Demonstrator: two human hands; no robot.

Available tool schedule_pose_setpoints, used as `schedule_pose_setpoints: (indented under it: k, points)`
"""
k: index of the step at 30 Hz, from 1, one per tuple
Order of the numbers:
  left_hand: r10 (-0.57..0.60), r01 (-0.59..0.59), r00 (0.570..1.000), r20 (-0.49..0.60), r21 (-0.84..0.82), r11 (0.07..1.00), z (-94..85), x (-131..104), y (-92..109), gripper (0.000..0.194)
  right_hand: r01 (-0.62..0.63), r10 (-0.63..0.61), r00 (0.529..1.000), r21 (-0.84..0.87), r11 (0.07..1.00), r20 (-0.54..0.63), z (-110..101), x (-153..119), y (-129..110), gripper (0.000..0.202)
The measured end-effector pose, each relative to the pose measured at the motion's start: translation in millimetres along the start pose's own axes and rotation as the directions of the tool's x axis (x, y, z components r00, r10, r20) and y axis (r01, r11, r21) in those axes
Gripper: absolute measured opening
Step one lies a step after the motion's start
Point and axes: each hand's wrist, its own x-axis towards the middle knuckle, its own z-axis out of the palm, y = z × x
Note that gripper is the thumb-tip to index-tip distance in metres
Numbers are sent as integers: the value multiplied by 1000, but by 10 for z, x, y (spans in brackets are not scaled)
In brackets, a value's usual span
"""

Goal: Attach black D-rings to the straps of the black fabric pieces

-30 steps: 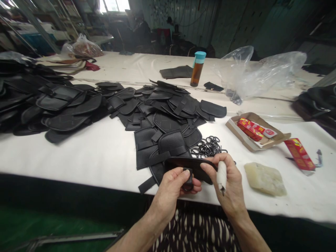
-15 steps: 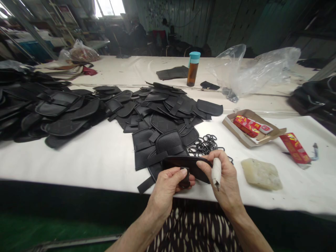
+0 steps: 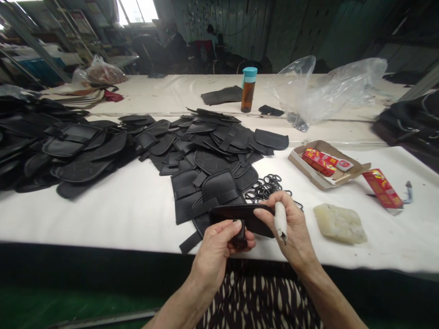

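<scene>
Between my hands, at the table's front edge, is a rounded black leather-like pouch piece (image 3: pixel 236 214). My left hand (image 3: pixel 219 242) is closed on its short black strap (image 3: pixel 239 234), thumb on top and the strap bent over the fingers. My right hand (image 3: pixel 288 224) pinches the piece's right end. That same hand also holds a white-wrapped tool (image 3: pixel 280 221) with a thin dark tip pointing down. Just beyond the right fingers lies a heap of black rings (image 3: pixel 265 187). More black pouch pieces (image 3: pixel 219 185) with straps are piled behind my left hand.
A large heap of black pieces (image 3: pixel 75 151) covers the left side. On the right are a yellowish block (image 3: pixel 339 223), an open cardboard box (image 3: pixel 310 179) with red packets, and another red box (image 3: pixel 383 189). Farther back stand a bottle (image 3: pixel 248 93) and a clear plastic bag (image 3: pixel 336 93).
My left thumb and fingers have bent the strap over further, so it looks more curled. The right hand keeps its hold, and the view has shifted slightly.
</scene>
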Motion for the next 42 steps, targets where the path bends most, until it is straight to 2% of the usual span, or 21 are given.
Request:
schedule_pose_setpoints:
  k: [4,7,12,19,22,26,28,31,34,36,39,42]
  points:
    - [-50,46,998,-41,-95,994,21,-122,17,20,5,-10,994,47,999,109,-31,52,5,20]
    - [-33,27,998,-61,-93,995,19,-131,7,19,-5,-1,990,44,999,139,-2,86,21,20]
    - [37,-38,994,-103,-4,999,16,39,-22,19,-26,26,998,0,1000,65,82,112,97,18]
    - [43,-42,992,-122,14,999,4,174,-17,16,-15,17,1000,-122,992,15,53,67,158,17]
    - [30,-31,993,-115,-10,999,-8,179,-14,14,52,-59,998,-184,982,-33,-85,-32,112,20]
    - [24,-25,991,-130,-6,1000,-15,186,-17,14,209,-235,970,-275,939,-66,-424,-214,58,31]
    - [24,-25,990,-140,1,1000,-12,194,-15,14,208,-227,973,-255,944,-50,-619,-297,66,32]
    - [14,-16,989,-148,-8,1000,1,206,-3,14,150,-176,982,-268,952,-74,-866,-389,97,43]
    - [4,-6,986,-165,-12,1000,8,218,7,11,98,-184,966,-403,910,-182,-1010,-454,84,43]
    - [-1,0,982,-191,-7,1000,0,240,9,8,17,-166,940,-445,895,-297,-1058,-482,55,35]
    - [-14,13,972,-236,-6,1000,-22,303,14,8,-123,-106,876,-431,894,-471,-1119,-494,38,27]
    - [-44,41,966,-254,-14,999,-14,345,32,11,-186,-74,839,-411,892,-539,-1199,-490,63,27]
